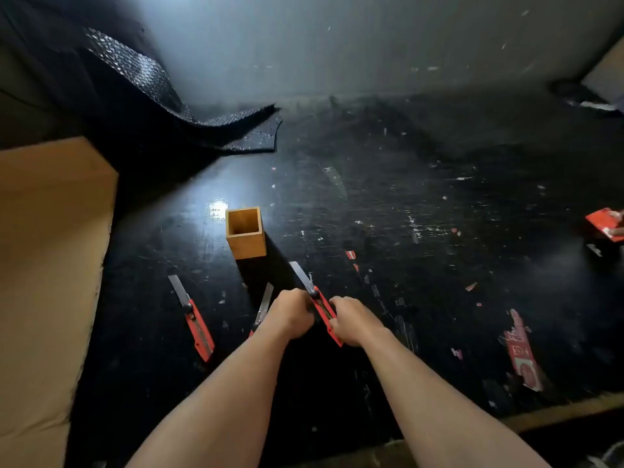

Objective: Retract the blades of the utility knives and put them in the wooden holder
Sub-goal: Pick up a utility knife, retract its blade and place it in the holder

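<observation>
Barely begun: the wooden holder (245,233) stands empty, left hand (293,314) and right hand (351,321) clamp one red utility knife (322,310), blade out; two others (196,320) (264,307) lie on the table (439,231), blades extended.

Both bare forearms reach forward from the bottom edge of the view, converging toward the middle. The left hand (293,312) is turned knuckles up, its fingers curled down and to the right, closed in a loose fist at the front end of a red knife handle (325,315). The right hand (351,320) sits just beside it, also back up, with fingers wrapped over the rear part of the same handle and the thumb side facing the left hand. The two hands nearly meet, with only the handle showing between them. Both wrists are fairly straight, in line with the forearms. The fingertips of both hands are hidden underneath.
</observation>
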Available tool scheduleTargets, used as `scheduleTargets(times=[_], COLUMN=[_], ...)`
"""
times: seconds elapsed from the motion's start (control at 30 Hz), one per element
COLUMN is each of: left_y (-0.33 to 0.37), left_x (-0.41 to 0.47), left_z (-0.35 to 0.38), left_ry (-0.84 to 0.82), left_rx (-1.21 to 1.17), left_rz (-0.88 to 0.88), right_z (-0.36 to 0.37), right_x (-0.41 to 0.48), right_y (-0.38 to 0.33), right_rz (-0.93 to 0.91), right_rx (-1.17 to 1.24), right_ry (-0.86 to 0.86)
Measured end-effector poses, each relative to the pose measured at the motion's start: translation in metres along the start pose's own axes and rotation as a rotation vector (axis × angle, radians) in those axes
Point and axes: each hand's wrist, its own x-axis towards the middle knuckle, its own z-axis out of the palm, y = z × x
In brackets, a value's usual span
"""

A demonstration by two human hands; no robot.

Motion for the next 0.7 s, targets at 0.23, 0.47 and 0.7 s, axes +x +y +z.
scheduleTargets(times=[0.23, 0.47, 0.7], left_y=[-0.003, -0.003, 0.0], left_x=[0.004, 0.012, 0.005], left_z=[0.04, 0.064, 0.068], left_ry=[0.125, 0.108, 0.025], left_rx=[-0.356, -0.869, -1.147], left_rz=[-0.171, -0.436, -0.433], right_z=[0.019, 0.035, 0.022], right_x=[0.001, -0.001, -0.021], right_y=[0.011, 0.019, 0.023], right_rz=[-0.002, 0.058, 0.093], right_rx=[0.093, 0.291, 0.609], right_ry=[0.081, 0.12, 0.123])
